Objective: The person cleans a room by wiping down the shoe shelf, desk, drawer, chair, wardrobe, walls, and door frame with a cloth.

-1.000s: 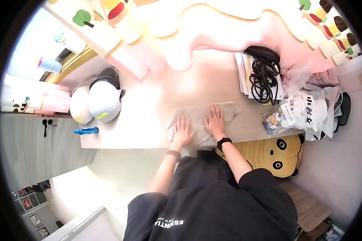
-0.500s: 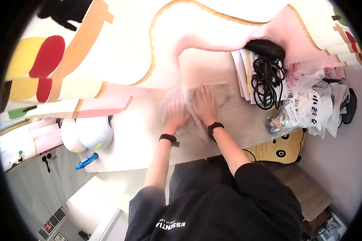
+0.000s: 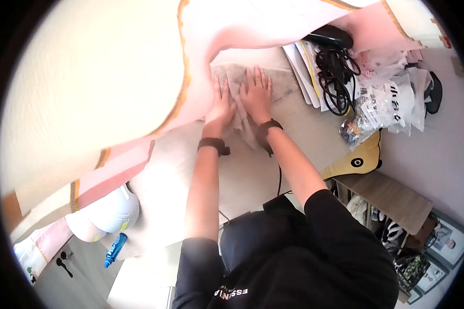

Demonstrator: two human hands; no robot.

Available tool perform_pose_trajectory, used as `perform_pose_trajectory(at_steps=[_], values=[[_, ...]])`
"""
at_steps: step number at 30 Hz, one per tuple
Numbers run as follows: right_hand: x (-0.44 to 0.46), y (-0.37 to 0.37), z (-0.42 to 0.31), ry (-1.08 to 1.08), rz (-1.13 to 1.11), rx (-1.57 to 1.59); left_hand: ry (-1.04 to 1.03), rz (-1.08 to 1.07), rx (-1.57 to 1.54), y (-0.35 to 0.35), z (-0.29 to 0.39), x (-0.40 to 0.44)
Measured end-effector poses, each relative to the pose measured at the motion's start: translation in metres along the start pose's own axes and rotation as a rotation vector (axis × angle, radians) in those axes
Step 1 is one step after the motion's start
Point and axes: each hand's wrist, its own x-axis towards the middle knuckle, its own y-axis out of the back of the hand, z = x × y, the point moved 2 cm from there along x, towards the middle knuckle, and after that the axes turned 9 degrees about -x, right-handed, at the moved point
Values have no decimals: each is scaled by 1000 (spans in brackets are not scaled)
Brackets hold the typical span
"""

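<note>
A greyish-white cloth (image 3: 283, 82) lies creased on the pale tabletop (image 3: 175, 170), partly under both hands. My left hand (image 3: 221, 105) rests flat on the cloth's left part, fingers stretched out, close to the hanging curtain edge. Beside it, my right hand (image 3: 257, 97) presses flat on the cloth with its fingers spread. Folds of the cloth run between the two hands and down toward the wrists. Each wrist wears a dark band. The cloth's left end is hidden behind the curtain.
A pink and white curtain (image 3: 113, 77) hangs over the table's back and left. Papers (image 3: 299, 72), a coiled black cable (image 3: 337, 82) and plastic bags (image 3: 392, 103) lie at right. A white rounded object (image 3: 119, 208) and a blue bottle (image 3: 115, 250) sit at left.
Both hands have slid forward, away from my body, staying flat with the cloth beneath them. The camera view has shifted, and the curtain now hangs closer over my left hand.
</note>
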Motion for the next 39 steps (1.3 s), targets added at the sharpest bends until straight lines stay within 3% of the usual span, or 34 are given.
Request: perform_pose_trajectory(at_steps=[3, 7, 12, 21, 23, 30, 32, 35, 39], values=[[-9, 3, 4, 21, 52, -1, 39, -28, 42, 0, 7, -8], [-61, 25, 19, -18, 23, 41, -97, -10, 291, -24, 15, -46], [-138, 63, 49, -134, -36, 31, -294, 0, 275, -57, 34, -95], [-243, 109, 96, -234, -147, 20, -499, -202, 294, -96, 68, -167], [-252, 112, 104, -127, -236, 123, -442, -293, 322, -97, 74, -187], [-231, 118, 141, 124, -461, 143, -365, -276, 276, -113, 70, -251], [-218, 123, 153, 386, -618, 22, -331, -267, 270, -118, 76, -260], [-205, 132, 169, 591, -750, -181, -241, -232, 334, -130, 88, -257], [-210, 137, 205, 778, -712, -277, -136, -210, 337, -157, 99, -251]])
